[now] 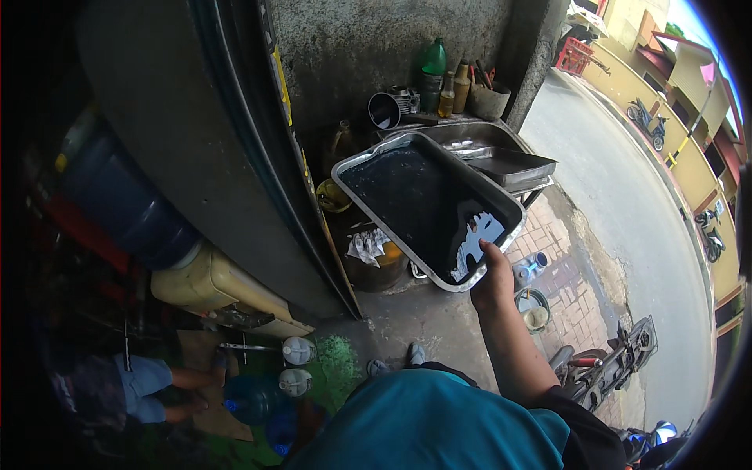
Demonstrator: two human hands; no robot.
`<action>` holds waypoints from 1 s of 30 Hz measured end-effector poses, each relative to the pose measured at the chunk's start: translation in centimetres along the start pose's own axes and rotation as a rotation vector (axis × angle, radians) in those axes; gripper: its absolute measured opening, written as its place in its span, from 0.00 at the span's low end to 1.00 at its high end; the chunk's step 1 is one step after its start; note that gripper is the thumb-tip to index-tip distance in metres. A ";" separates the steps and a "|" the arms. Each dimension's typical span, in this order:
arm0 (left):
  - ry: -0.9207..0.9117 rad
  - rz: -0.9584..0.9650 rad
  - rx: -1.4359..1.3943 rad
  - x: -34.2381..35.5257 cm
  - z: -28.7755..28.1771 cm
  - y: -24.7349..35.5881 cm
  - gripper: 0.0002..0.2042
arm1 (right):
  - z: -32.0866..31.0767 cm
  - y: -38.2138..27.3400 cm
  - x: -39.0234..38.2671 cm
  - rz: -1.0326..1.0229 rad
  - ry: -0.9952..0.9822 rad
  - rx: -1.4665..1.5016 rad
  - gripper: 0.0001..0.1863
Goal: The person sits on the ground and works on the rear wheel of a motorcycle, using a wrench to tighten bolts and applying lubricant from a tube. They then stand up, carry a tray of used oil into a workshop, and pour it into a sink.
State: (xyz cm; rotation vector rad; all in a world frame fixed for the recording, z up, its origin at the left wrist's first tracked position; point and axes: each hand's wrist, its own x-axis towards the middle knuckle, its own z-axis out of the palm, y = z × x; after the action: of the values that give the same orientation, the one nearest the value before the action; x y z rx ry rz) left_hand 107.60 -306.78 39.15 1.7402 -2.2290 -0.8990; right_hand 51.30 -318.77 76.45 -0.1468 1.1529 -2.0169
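Observation:
My right hand (493, 278) is closed on the near right corner of a rectangular metal pan (471, 172), thumb over the rim. Dark, oily-looking liquid (411, 196) covers the pan's bottom, with a bright reflection near the thumb. The pan is held up in front of me, its far edge close to a metal basin (462, 135) by the wall. A smaller dark tray (513, 166) rests at that basin's right side. Low beside my teal shirt, what seems to be my left hand (310, 423) is in deep shadow; its fingers cannot be made out.
Bottles (446, 95) and a tool pot (489, 100) stand behind the basin. A drum (376, 266) with a rag sits under the pan. A blue jug (531, 268) and a bucket (534, 309) stand right. A motorcycle (611, 360) is lower right; another person (149, 384) is lower left.

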 end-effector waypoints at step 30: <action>0.089 -0.183 -0.140 -2.8 1.2 1.0 0.38 | 14.3 2.3 16.9 -0.145 -0.013 -0.133 0.18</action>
State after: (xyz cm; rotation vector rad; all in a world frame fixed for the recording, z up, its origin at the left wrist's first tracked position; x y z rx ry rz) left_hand 107.04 -303.60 39.36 1.9014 -1.9270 -0.9690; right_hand 47.62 -340.63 78.41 -0.3180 1.3011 -2.0601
